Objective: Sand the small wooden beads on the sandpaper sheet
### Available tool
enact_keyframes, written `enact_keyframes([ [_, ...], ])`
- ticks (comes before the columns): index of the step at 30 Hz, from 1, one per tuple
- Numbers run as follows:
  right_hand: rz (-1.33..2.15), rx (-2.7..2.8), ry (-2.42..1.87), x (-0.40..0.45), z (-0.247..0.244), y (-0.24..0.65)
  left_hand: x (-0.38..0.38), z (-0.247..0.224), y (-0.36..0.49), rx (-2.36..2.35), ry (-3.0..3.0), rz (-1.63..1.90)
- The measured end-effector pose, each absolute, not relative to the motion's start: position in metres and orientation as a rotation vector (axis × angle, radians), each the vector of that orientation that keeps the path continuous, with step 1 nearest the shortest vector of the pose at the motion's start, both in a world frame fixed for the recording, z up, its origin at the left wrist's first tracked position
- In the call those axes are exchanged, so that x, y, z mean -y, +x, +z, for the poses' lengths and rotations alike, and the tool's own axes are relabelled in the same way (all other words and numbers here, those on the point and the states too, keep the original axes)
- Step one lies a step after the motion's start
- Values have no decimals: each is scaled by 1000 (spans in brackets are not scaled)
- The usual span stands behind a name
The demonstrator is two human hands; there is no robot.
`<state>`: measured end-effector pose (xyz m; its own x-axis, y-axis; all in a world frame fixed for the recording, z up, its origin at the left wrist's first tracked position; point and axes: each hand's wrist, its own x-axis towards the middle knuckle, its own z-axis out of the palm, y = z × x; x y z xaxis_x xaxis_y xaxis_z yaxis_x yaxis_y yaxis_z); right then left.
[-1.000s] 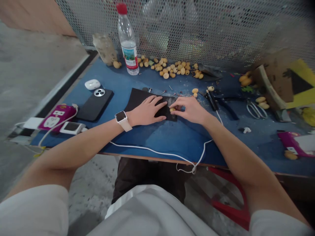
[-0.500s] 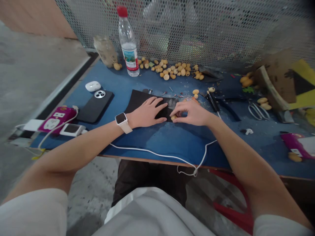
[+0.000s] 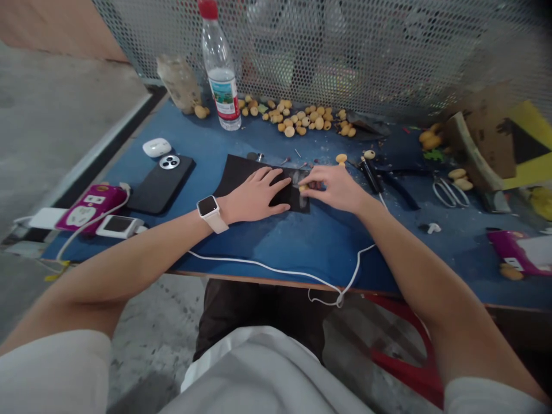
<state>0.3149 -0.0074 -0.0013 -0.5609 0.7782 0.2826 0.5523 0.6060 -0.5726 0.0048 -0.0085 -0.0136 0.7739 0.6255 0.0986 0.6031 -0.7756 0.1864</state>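
Snugly, one wooden bead (image 3: 303, 187) between the right hand's fingers (image 3: 315, 176) (narrow pinch).

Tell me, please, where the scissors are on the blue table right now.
In the head view, the scissors lie toward the right of the blue table, just below a few small tan pieces and right of the dark-handled pliers.
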Motion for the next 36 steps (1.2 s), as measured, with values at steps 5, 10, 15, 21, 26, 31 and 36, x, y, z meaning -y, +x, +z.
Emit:
enact_keyframes([
  [5,740,2359,-1024,8,0,316,9,-13,5,-1005,2797,213],
  [10,681,2264,-1094,9,-3,314,10,-13,6,-1004,2796,206],
  [15,851,2266,-1075,8,0,317,12,-9,8,-1042,2776,160],
  [21,654,2224,-1084,3,-7,315,11,-10,8,-1029,2792,156],
  [26,792,2286,-1048,7,0,313,10,-11,6,-1019,2795,175],
  [31,831,2326,-1008,13,-1,311,10,-13,6,-1024,2794,179],
  [36,500,2159,-1162,0,-17,305,10,-13,7,-1021,2796,208],
])
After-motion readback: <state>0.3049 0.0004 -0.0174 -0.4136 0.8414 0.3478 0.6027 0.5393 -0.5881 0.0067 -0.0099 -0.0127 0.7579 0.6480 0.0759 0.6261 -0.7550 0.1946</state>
